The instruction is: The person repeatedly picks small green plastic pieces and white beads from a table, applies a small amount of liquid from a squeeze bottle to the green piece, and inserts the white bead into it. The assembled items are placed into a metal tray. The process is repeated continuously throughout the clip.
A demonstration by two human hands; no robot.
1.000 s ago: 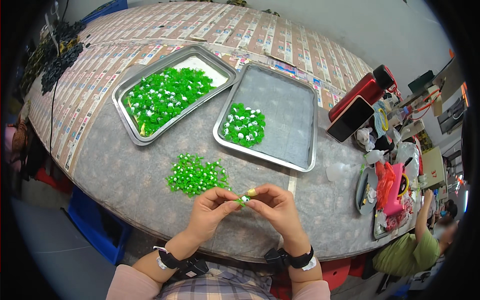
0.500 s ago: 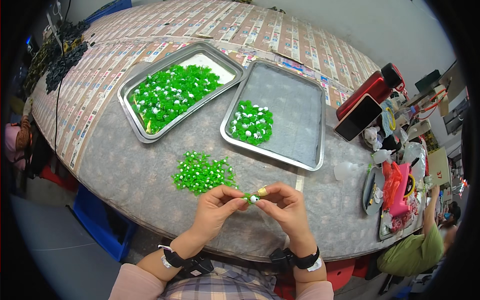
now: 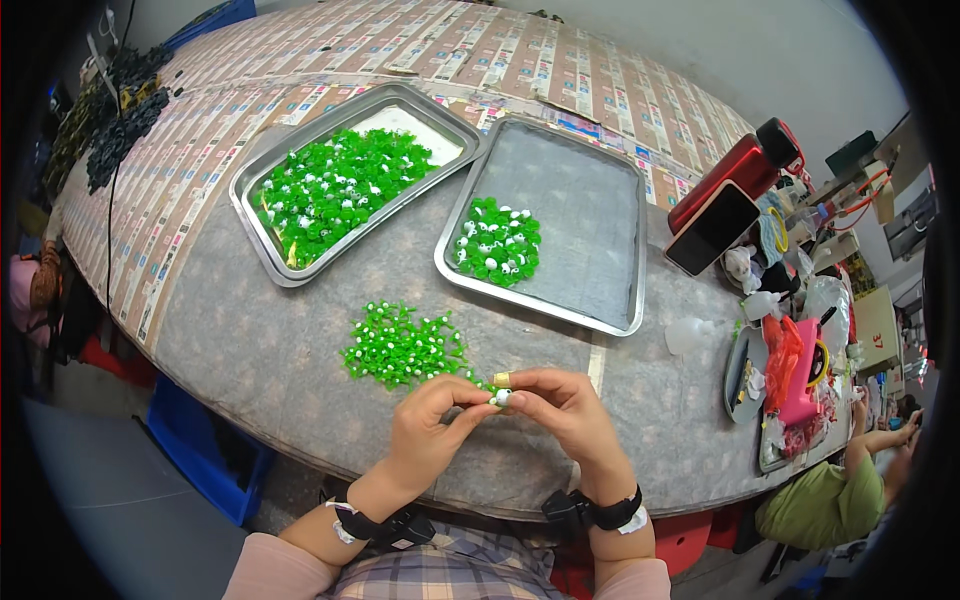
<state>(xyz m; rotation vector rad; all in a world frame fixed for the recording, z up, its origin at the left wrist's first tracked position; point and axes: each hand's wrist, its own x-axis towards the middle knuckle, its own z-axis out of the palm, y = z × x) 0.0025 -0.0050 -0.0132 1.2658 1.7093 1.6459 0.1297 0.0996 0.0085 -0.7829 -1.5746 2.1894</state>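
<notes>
A small green plastic piece with a white, eyeball-like ball point(image 3: 503, 398) is pinched between the fingertips of both hands, over the table's near part. My left hand point(image 3: 432, 425) is closed on its left side, and my right hand point(image 3: 572, 415) is closed on its right; a yellow band wraps one right finger. Just beyond my left hand lies a loose pile of small green pieces with white tips point(image 3: 400, 345). Farther off, a metal tray point(image 3: 615, 322) holds a cluster of green and white pieces point(image 3: 498, 242). Beside it, a fuller metal tray point(image 3: 272, 262) carries a heap of similar pieces point(image 3: 340, 190).
At the right stand a red bottle point(image 3: 728, 178) and a dark-screened phone point(image 3: 712, 228) leaning against it. Nearer are a grey dish point(image 3: 742, 385) and a pink holder point(image 3: 797, 380). A person in a green top point(image 3: 825, 508) sits at the right edge. A blue bin point(image 3: 205, 450) is below the table.
Both hands still pinch the small piece, with the fingers slightly shifted around it. The whole view has moved a little. At the far right, the other person's arms have changed position.
</notes>
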